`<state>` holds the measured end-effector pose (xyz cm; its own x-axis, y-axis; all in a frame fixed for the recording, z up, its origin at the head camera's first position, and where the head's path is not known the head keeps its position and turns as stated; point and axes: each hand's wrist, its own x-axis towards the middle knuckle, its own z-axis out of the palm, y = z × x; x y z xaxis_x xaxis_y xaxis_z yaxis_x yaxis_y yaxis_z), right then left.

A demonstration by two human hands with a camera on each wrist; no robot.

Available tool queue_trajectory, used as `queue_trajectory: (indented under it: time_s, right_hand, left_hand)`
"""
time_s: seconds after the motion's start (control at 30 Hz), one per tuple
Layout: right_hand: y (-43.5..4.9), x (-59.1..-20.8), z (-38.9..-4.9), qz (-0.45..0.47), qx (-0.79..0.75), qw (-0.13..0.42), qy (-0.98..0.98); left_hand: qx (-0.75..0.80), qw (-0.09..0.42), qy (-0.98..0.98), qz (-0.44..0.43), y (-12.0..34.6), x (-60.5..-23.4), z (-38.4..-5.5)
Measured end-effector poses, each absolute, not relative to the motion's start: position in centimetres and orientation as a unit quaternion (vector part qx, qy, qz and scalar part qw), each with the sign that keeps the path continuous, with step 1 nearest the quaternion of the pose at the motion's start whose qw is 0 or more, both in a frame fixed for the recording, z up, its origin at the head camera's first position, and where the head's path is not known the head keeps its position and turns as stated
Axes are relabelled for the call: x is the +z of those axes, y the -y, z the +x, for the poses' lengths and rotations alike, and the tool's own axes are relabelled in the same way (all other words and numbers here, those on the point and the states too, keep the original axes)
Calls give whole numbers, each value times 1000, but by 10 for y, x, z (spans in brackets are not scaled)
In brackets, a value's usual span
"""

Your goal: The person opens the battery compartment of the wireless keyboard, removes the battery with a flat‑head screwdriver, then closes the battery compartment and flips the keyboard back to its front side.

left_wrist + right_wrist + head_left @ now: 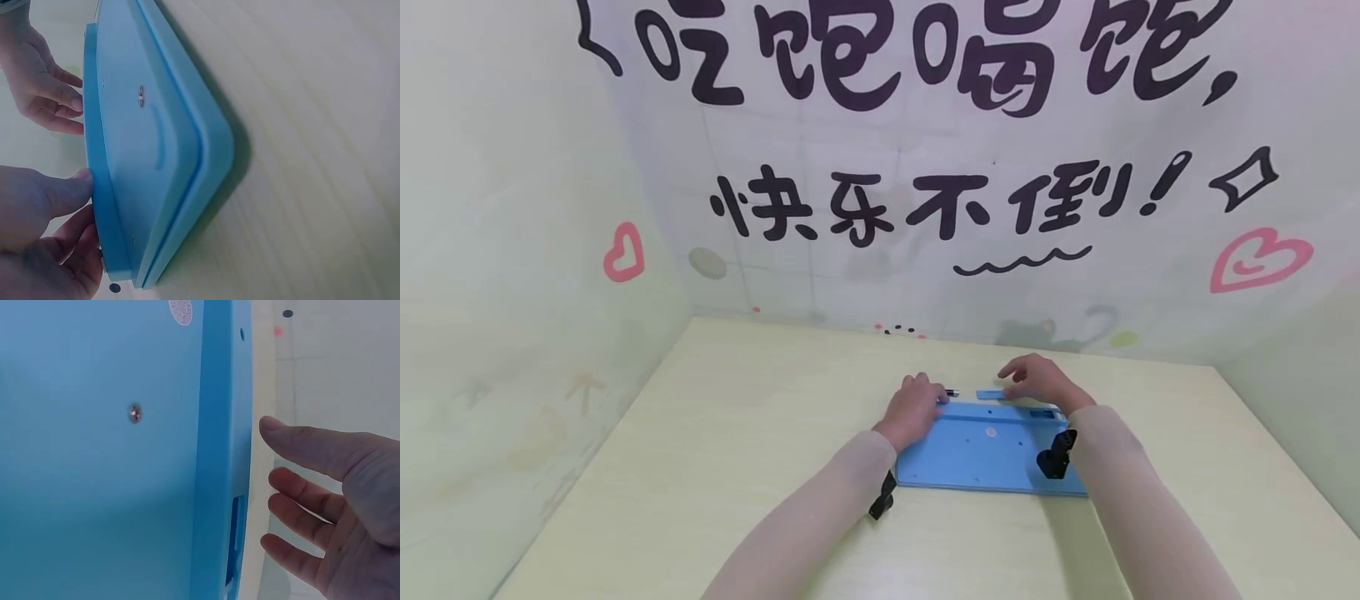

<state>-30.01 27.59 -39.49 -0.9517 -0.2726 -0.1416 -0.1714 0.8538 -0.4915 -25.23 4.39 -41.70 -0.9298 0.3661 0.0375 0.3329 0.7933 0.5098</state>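
On the pale table (700, 483): blue board (970, 458), raised ridge along its far side, cut-out slot (1042, 414) toward the right end. My feeds put the left hand (913, 410) at the far left corner, thumb against the ridge, fingers bent; I can't tell if they grip anything. Small black-and-silver piece (952, 392) just beside that hand. Right hand (1037, 377) beyond the far edge, fingers loosely parted, holding nothing that I can see. Small blue strip (988, 394) near its thumb, behind the board.
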Motion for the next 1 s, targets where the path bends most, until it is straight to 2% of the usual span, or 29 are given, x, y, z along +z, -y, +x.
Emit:
queue_trajectory:
  time_s: [0.27, 1.0]
  right_hand:
    - [-260, -402, -311, -116, -250, 148, -950]
    - [-265, -411, -320, -111, -267, 136, -947]
  left_hand:
    - [256, 24, -948, 187, -44, -417, -254]
    - [246, 29, -952, 180, -44, -416, -254]
